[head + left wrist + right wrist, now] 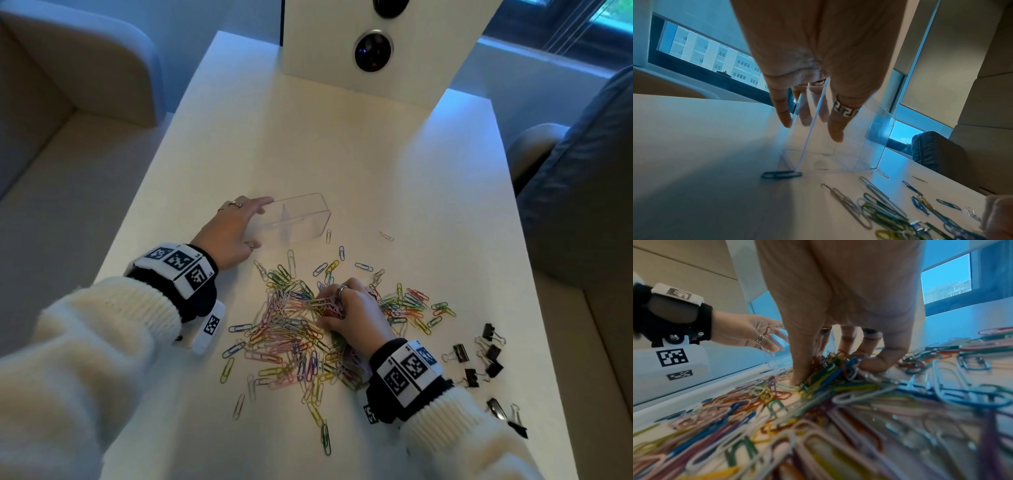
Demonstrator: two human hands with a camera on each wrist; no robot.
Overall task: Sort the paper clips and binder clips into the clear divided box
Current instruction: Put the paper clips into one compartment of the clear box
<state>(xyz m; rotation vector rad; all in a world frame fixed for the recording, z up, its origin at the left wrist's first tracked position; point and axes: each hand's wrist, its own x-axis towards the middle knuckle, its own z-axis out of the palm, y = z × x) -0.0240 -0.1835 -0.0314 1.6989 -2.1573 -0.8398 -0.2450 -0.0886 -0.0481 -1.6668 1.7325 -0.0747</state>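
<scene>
A clear divided box stands on the white table, with nothing seen in either compartment. My left hand rests against its left end, fingers straight, thumb on the near side; the left wrist view shows the hand straddling the box wall. A wide heap of coloured paper clips lies in front. My right hand digs into that heap, and the right wrist view shows its thumb and curled fingers pinching a bunch. Several black binder clips lie at the right.
A white upright panel with round dark lenses stands at the table's far end. A beige sofa is on the left and a grey padded seat on the right. Stray clips lie beside the box.
</scene>
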